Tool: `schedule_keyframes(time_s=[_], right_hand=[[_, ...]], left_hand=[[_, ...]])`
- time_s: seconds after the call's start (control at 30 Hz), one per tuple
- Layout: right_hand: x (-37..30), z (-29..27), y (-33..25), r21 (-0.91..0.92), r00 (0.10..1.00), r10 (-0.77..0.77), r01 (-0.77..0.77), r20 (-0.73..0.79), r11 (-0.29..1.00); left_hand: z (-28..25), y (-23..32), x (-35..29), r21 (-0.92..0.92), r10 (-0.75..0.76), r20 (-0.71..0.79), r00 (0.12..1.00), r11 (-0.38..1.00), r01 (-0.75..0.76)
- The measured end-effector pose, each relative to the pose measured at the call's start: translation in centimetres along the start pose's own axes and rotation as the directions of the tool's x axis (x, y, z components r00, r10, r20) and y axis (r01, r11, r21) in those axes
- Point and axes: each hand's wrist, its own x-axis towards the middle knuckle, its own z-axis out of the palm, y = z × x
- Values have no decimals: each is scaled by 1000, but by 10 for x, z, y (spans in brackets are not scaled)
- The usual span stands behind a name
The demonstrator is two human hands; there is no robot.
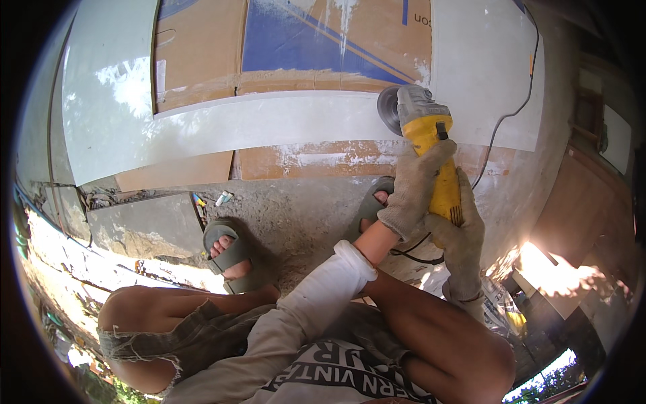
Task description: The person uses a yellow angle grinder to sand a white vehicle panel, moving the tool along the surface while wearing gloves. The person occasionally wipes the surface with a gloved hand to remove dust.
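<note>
A yellow and grey angle grinder (425,132) is held in both my gloved hands, tilted with its head up and to the left. My left hand (416,182) closes round the front of its yellow body, just behind the grey gear head. Farther back, my right hand (464,236) wraps the rear end of the body. The grinder's disc (389,110) hangs over the white sheet (303,120); I cannot tell whether it touches it. That sheet has a large rectangular opening, in which brown and blue cardboard (296,47) shows.
A black cable (498,121) runs along the sheet's right side. My sandalled feet (232,254) stand on rough concrete near the sheet's lower edge. Small tubes (224,198) lie on the ground by the left foot. Brown boards (572,202) lean at the right.
</note>
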Motion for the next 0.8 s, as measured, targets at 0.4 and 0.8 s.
schedule_keyframes(time_s=[0.4, 0.8], right_hand=[[0, 21, -12, -71, 990, -121, 126, 70, 989], [12, 30, -24, -170, 981, -112, 139, 160, 976]], left_hand=[[-14, 17, -20, -116, 56, -66, 996, 991, -63], [-27, 35, -13, -132, 150, -90, 985, 978, -161]])
